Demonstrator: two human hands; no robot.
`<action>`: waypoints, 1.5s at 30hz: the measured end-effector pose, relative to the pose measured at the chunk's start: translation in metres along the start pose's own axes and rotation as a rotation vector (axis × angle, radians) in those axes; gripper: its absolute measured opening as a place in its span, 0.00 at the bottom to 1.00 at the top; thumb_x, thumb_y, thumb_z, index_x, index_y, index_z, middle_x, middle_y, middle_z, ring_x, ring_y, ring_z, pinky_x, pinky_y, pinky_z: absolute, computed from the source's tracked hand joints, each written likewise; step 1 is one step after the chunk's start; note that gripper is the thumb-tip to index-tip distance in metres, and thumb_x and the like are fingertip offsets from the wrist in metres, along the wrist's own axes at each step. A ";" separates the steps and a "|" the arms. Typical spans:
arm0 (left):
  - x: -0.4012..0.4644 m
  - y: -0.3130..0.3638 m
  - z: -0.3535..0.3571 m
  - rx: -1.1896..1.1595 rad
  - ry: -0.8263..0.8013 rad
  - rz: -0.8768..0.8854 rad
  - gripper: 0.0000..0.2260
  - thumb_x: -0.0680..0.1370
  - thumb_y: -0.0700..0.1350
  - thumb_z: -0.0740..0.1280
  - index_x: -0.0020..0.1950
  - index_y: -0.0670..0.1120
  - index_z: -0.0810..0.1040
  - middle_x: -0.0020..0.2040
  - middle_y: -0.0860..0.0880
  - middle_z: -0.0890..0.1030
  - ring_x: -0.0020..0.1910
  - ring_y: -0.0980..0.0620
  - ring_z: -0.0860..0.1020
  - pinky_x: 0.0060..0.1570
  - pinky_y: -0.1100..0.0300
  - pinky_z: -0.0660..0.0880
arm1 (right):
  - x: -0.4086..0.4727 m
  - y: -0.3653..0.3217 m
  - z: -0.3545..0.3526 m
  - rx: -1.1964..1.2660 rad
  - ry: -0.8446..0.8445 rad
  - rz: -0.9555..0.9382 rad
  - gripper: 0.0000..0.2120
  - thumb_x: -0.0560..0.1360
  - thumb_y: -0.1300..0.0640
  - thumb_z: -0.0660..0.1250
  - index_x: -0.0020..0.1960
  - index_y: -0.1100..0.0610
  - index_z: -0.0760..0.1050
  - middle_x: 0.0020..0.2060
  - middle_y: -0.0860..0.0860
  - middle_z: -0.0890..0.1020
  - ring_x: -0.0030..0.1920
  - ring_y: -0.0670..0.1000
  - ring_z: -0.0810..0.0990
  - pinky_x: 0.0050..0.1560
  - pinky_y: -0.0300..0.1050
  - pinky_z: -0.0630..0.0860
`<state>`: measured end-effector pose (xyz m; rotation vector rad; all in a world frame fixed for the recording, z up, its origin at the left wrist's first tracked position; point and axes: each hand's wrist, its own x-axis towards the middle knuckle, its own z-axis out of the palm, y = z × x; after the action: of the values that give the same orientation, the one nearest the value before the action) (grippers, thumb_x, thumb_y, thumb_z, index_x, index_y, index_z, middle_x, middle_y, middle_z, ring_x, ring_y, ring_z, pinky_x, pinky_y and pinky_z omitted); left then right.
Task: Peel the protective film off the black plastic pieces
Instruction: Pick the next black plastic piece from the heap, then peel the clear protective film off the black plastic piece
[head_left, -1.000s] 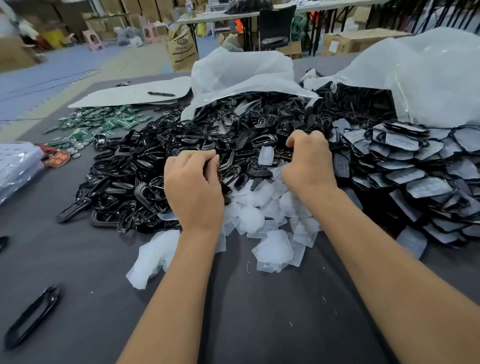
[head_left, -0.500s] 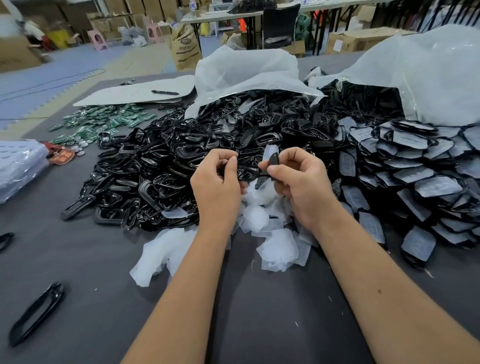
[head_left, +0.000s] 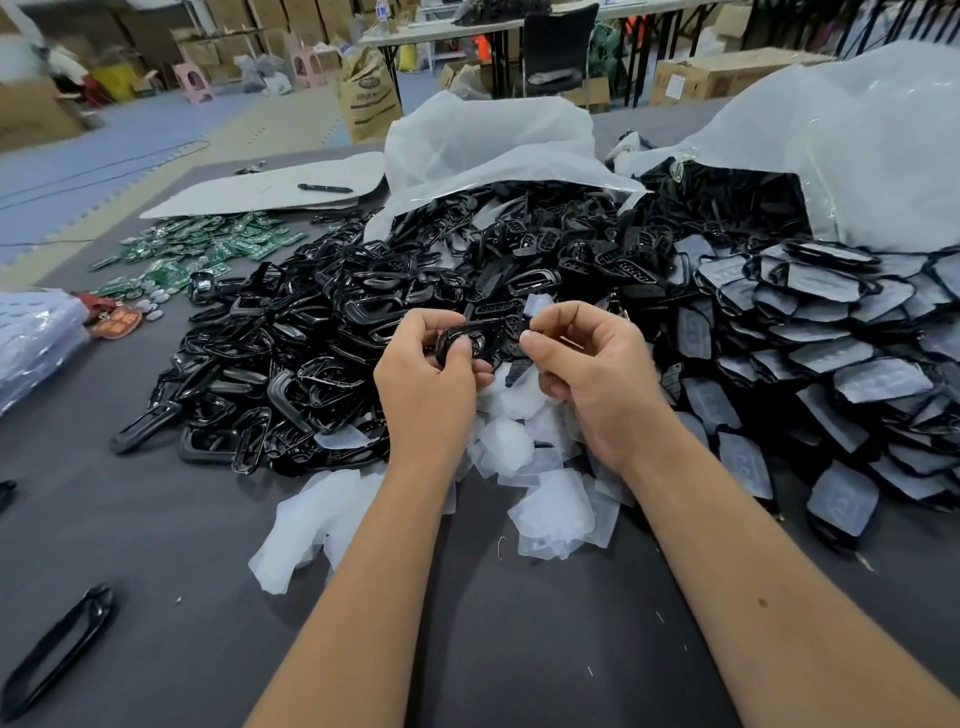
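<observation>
Your left hand (head_left: 426, 374) grips one black plastic piece (head_left: 480, 338) by its rounded left end, thumb curled over the face and fingers wrapped beneath, so the piece is lifted clear of the desk (head_left: 156, 519) just above the heap of shed film scraps (head_left: 550, 499). Its long axis runs across you, left to right and tipped slightly up toward the far right, which puts the free end squarely at your right hand (head_left: 597, 374). That right hand pinches at this free end, thumb and forefinger closed together on what looks like a corner of protective film (head_left: 535, 305); a pale tab shows just above the fingertips, though how much of it has lifted from the plastic I cannot tell. The relation that matters is simple: the hold is on the left end, the tab is on the right, and the piece's length lies between them. So the peel, as I judge it, should travel along that axis, your right hand drawing the film back toward the left while your left keeps the piece from twisting. The pile of stripped glossy pieces (head_left: 311, 332) lies to your left, and the pile of film-covered pieces (head_left: 831, 353) to your right, both within reach of the nearer hand.
</observation>
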<state>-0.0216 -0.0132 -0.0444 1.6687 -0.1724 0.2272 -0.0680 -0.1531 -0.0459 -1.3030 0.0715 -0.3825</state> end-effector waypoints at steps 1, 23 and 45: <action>0.000 0.000 0.000 -0.008 -0.001 -0.011 0.08 0.83 0.34 0.64 0.54 0.45 0.80 0.51 0.43 0.82 0.36 0.49 0.86 0.38 0.58 0.83 | 0.000 0.001 0.000 -0.013 0.010 -0.006 0.08 0.77 0.70 0.71 0.46 0.58 0.79 0.34 0.48 0.78 0.29 0.45 0.71 0.30 0.36 0.70; 0.003 -0.006 0.000 0.057 0.011 0.014 0.12 0.80 0.36 0.69 0.48 0.52 0.86 0.38 0.47 0.84 0.36 0.47 0.86 0.44 0.46 0.85 | -0.002 0.004 0.004 -0.069 0.038 -0.080 0.12 0.77 0.73 0.70 0.55 0.59 0.79 0.37 0.49 0.81 0.37 0.54 0.85 0.38 0.41 0.80; 0.004 -0.008 0.001 -0.054 -0.091 -0.024 0.17 0.81 0.34 0.64 0.47 0.52 0.88 0.44 0.50 0.87 0.35 0.46 0.87 0.44 0.44 0.85 | 0.001 0.015 0.009 -0.373 0.209 -0.218 0.05 0.75 0.65 0.76 0.44 0.56 0.84 0.36 0.52 0.86 0.35 0.52 0.87 0.36 0.42 0.81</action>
<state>-0.0157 -0.0134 -0.0512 1.6278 -0.2254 0.1276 -0.0610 -0.1416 -0.0573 -1.6414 0.1849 -0.7166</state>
